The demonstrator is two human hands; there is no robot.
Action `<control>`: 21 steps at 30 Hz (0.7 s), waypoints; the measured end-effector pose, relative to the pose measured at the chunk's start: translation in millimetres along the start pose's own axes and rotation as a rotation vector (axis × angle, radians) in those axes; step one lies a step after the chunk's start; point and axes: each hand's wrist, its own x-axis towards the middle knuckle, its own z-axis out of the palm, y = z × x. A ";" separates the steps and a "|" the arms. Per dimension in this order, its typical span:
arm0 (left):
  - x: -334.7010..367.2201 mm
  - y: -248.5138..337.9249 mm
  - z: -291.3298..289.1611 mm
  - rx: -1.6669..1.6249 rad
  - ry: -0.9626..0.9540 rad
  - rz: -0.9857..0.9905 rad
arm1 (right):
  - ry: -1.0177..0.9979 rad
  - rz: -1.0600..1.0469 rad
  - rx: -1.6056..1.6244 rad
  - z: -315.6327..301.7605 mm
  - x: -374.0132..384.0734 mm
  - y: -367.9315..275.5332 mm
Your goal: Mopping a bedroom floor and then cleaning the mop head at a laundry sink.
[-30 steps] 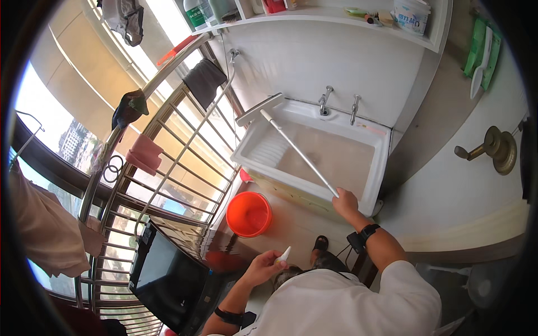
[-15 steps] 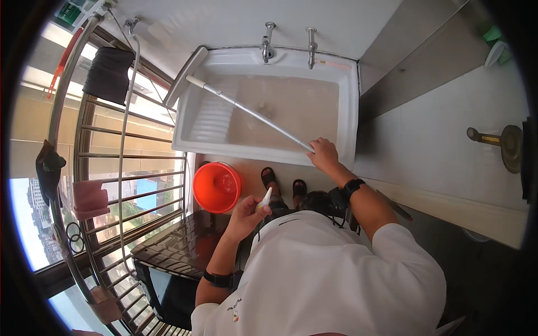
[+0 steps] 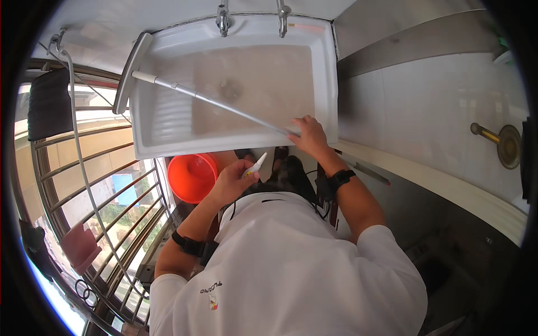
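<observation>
My left hand [image 3: 231,180] is closed around a small white bottle with a long pointed nozzle [image 3: 259,161], like a glue bottle, its nozzle tilted up. Most of the bottle's body is hidden in my fingers. A silver pole [image 3: 224,106] slants across the white sink [image 3: 330,95], its pale upper end meeting a long flat head [image 3: 132,73], like a floor squeegee, that leans over the left rim. At the pole's near end is my right hand [image 3: 311,137], thumb and fingers about its tip, one finger raised and slightly blurred.
Cloudy water fills the sink bottom. Two metal taps [image 3: 223,23] rise at its back. An orange bucket [image 3: 191,182] stands on the floor, left of my legs. Window bars with a hose [image 3: 85,168] and cloths line the left; a pale ledge [image 3: 426,173] runs along the right.
The view has shifted, so the sink looks larger and the bucket sits partly behind its edge. My right hand's fingers have spread a little at the pole's end. My left hand keeps the bottle.
</observation>
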 end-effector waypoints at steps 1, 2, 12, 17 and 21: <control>3.0 -1.2 -0.5 0.011 -0.007 0.017 | 0.053 0.001 -0.004 -2.7 -0.4 -2.4; 6.1 -2.6 0.1 0.009 -0.011 0.010 | 0.106 0.001 -0.009 -4.8 -0.9 -3.9; 39.4 -20.6 47.5 -0.242 0.081 0.083 | -0.601 0.095 0.889 -34.8 -31.5 -46.8; 43.8 -8.1 80.7 -0.126 0.247 0.109 | -0.370 -0.039 0.955 -15.0 -53.6 -56.5; 35.6 10.1 84.9 -0.042 0.192 0.068 | -0.364 0.069 1.164 -7.6 -66.2 -40.3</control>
